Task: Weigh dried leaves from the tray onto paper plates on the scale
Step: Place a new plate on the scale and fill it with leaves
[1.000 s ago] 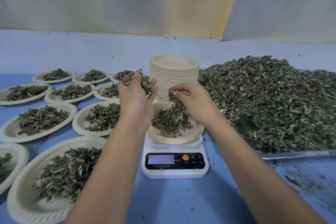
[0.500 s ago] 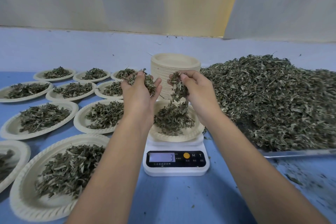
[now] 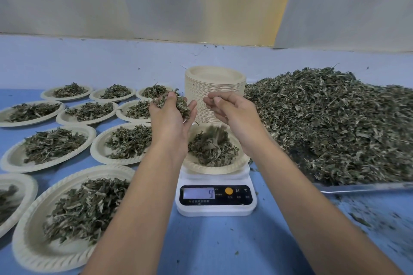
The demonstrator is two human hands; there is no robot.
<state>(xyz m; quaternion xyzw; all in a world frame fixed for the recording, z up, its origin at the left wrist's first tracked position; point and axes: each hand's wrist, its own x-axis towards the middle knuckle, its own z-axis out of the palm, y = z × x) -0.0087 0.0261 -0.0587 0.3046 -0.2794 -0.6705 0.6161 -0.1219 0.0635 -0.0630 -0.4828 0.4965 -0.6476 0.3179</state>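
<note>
Ten filled plates (image 3: pixel 29 250), by our count, lay on the desk (image 3: pixel 212 248) at our left. A stack of empty ones (image 3: pixel 214 91) stood behind the scale (image 3: pixel 215 205).

Our left hand (image 3: pixel 169 123) hovered above the plate on the scale (image 3: pixel 214 169), fingers curled up round a handful of leaves (image 3: pixel 178 105). Our right hand (image 3: pixel 234 116) hung beside it, fingers loosely curled and parted, holding little or nothing. A blurred pinch of leaves (image 3: pixel 215 133) was falling from it into the plate.

The display showed a single digit, not sharp enough for us to read with confidence. The main heap (image 3: pixel 335 123) sat on the tray (image 3: pixel 362 187), just right of the scale.

- Step judged: topping up by pinches.
- Feed small amounts from the left handful.
- Drop them over the plate's middle.
- Let the reading settle between pinches.
- Keep wrists off the plate rim, or the weight likely reads false.
- Light leaves scatter easily, so release low.
</note>
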